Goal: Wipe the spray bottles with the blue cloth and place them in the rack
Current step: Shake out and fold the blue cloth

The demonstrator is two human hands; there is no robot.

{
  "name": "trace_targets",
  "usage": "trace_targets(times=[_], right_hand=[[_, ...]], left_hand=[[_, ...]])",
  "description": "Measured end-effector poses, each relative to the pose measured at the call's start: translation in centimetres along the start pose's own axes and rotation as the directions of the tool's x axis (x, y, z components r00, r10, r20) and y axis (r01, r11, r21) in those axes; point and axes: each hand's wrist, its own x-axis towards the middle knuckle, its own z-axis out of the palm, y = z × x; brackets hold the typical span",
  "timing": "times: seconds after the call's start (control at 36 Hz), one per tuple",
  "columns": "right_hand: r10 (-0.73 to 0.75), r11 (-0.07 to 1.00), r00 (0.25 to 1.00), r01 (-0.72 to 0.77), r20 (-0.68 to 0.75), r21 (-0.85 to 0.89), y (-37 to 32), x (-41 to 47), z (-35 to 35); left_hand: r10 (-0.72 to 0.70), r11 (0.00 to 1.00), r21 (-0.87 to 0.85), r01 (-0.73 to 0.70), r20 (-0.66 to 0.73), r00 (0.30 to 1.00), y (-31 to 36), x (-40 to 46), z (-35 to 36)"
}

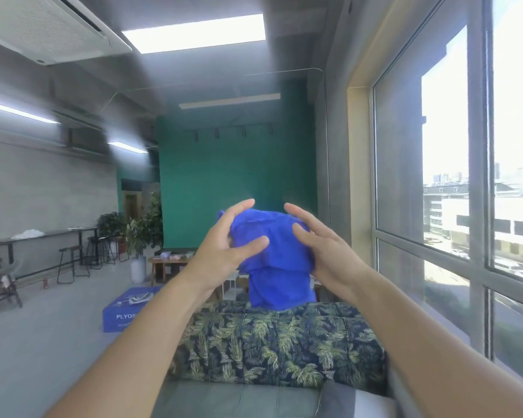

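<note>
**Both hands raised, blue cloth held between them**

Nearest the camera, two bare forearms enter from the lower edge and converge toward the centre of the view, both extended forward and upward.

Left hand (224, 242): positioned on the left side of the blue cloth (274, 254). Fingers are spread and only slightly curved; the index fingertip points up and to the right above the cloth, and the thumb lies across the cloth's front face. The palm faces the right hand.

Right hand (320, 245): positioned on the right side of the cloth, mirroring the left. Fingers are extended and fanned, pressing against the cloth's right flank; the thumb rests on the front face. No finger is curled tightly round the fabric.

The cloth is bunched between the two palms at about chest height, with a loose portion hanging below the hands. Whether a spray bottle is inside it cannot be told; no bottle surface is visible.

Below the hands lies a leaf-patterned cushion (278, 342). A blue box (124, 312) sits on the floor to the left. A large window (465, 176) fills the right side.
</note>
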Motion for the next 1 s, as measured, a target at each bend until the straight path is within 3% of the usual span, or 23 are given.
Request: trace_targets(times=[0.11,0.33,0.5,0.58,0.67,0.78,0.86,1.0], right_hand=[[-0.02,1.0,0.994,0.022,-0.105,0.012,-0.1,0.5,0.3],[-0.107,0.99,0.957,0.077,-0.271,-0.12,-0.1,0.9,-0.7],[-0.196,0.961,0.951,0.138,-0.238,-0.24,-0.3,0.7,-2.1],[-0.235,0.894,0.952,0.132,-0.197,-0.428,-0.7,0.6,-2.5],[-0.321,0.748,0.932,0.14,-0.168,-0.649,-1.2,0.9,-2.8],[-0.408,0.671,0.899,0.179,-0.157,-0.72,-1.9,0.8,-3.1],[-0.358,0.745,0.919,0.174,-0.166,-0.644,-1.8,0.7,-3.1],[-0.104,0.88,0.97,-0.014,-0.22,-0.475,-0.3,0.7,-2.9]], left_hand=[[-0.008,0.996,0.086,0.003,0.058,0.998,0.2,-0.2,0.4],[-0.011,0.987,0.16,0.021,-0.062,0.998,0.2,0.5,-0.6],[0.074,0.974,0.222,-0.048,-0.109,0.991,0.3,1.1,-0.8],[0.155,0.95,0.295,-0.106,-0.147,0.977,0.4,1.3,-0.9],[0.202,0.931,0.34,-0.135,-0.167,0.965,0.4,1.4,-0.8],[0.171,0.895,0.438,-0.085,-0.16,0.972,0.2,1.6,-0.9],[0.057,0.968,0.25,-0.031,-0.095,0.994,0.6,1.3,-0.7],[-0.064,0.997,0.046,0.068,-0.083,0.994,0.6,0.6,0.2]])
